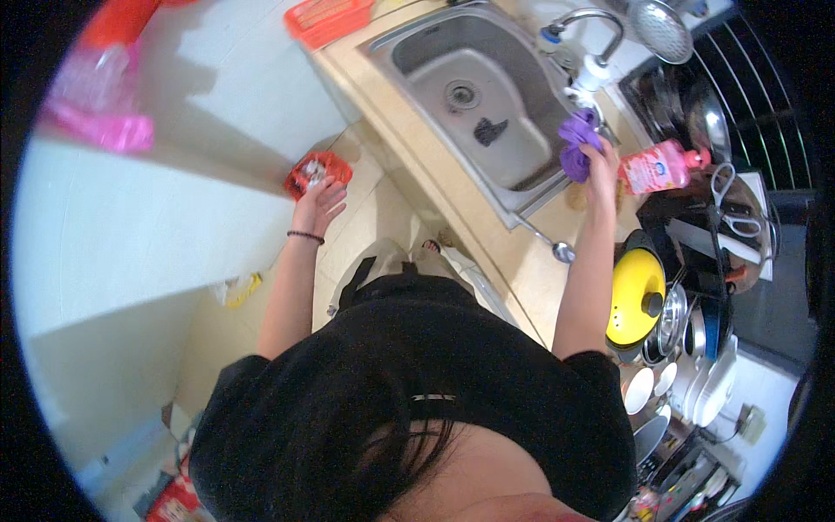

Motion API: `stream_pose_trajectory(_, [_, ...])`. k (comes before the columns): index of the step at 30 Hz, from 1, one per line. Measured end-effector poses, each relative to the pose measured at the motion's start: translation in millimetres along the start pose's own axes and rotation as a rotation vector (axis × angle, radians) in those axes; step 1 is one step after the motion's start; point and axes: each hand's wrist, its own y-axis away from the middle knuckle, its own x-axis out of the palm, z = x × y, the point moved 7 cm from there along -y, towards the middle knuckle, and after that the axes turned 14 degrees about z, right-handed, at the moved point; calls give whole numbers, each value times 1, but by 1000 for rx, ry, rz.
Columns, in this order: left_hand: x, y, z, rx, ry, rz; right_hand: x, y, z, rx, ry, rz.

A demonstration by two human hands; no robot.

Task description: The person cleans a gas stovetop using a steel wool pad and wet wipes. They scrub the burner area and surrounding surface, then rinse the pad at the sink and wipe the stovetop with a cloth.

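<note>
My right hand (601,163) grips a crumpled purple cloth (576,145) at the sink's back rim, just below the white base of the faucet (592,73). A pink bottle with a pump top (654,168) stands right beside that hand. In the stainless steel sink (427,81), a small dark piece (489,131) of unclear kind lies near the drain strainer (462,94). My left hand (321,203) hangs empty with its fingers apart, palm up. It appears over or beside a red waste bin (338,171) on the floor; pale scraps show inside.
A metal spoon (562,252) rests on the beige counter (515,267). Right of my right arm are a yellow-lidded pot (634,297), scissors (730,202), and stacked bowls and plates (701,391). A red plastic basket (326,25) sits at the counter's far end. Pink plastic bags (104,124) hang upper left.
</note>
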Motion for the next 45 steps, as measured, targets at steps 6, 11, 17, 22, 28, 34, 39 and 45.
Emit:
stream_pose_trajectory(6, [118, -48, -37, -30, -142, 262, 20, -87, 13, 16, 1107, -362])
stream_pose_trajectory(11, [168, -101, -57, -160, -225, 414, 33, -115, 6, 193, 1444, -427])
stream_pose_trajectory(17, [171, -164, -80, -255, -324, 490, 22, -143, -14, 176, 1560, -434])
stream_pose_trajectory(22, [177, -215, -79, -360, -329, 552, -43, -147, -36, 389, 1052, -545])
stream_pose_trajectory(28, [214, -258, -53, -468, -403, 633, -35, -125, -64, 410, 503, -812])
stream_pose_trajectory(34, [271, -283, -26, -458, -564, 749, 67, -132, -44, 241, 319, -425])
stream_pose_trajectory(39, [334, -301, -48, -64, -884, 931, 100, -132, 2, 223, 120, -172])
stream_pose_trajectory(45, [398, -292, -43, 61, -1073, 1322, 107, -123, 16, 148, -292, -27])
